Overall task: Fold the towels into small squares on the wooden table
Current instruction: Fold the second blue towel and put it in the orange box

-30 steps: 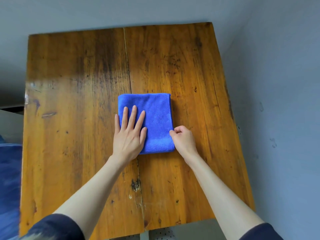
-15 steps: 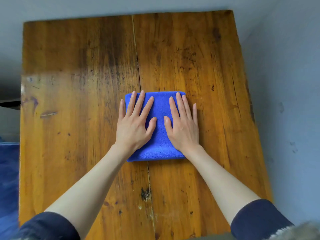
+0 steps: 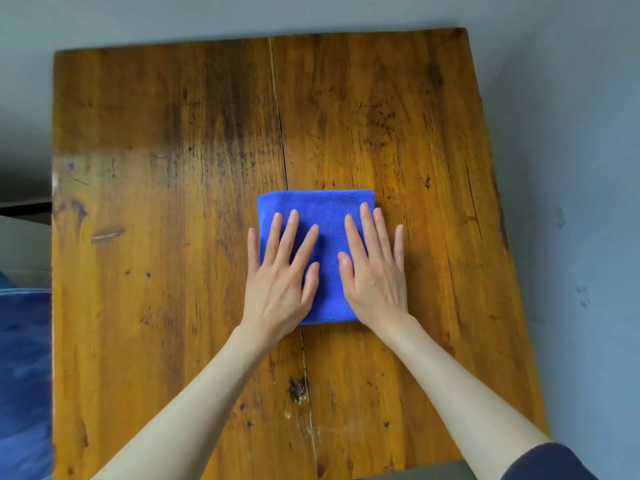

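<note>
Head view: the folded towel [image 3: 320, 216] was pressed flat on the desk [image 3: 156, 237] by the left hand [image 3: 282, 275] and right hand [image 3: 375, 271], fingers straight; soft and light, it was judged best pinched at its edges.

One folded blue towel [image 3: 327, 216], one wooden table [image 3: 173, 202], and two hands: left [image 3: 278, 289], right [image 3: 375, 285].

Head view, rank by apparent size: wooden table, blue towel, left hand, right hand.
1. wooden table
2. blue towel
3. left hand and right hand: look alike, no ranking; both lie flat on the towel.
</note>
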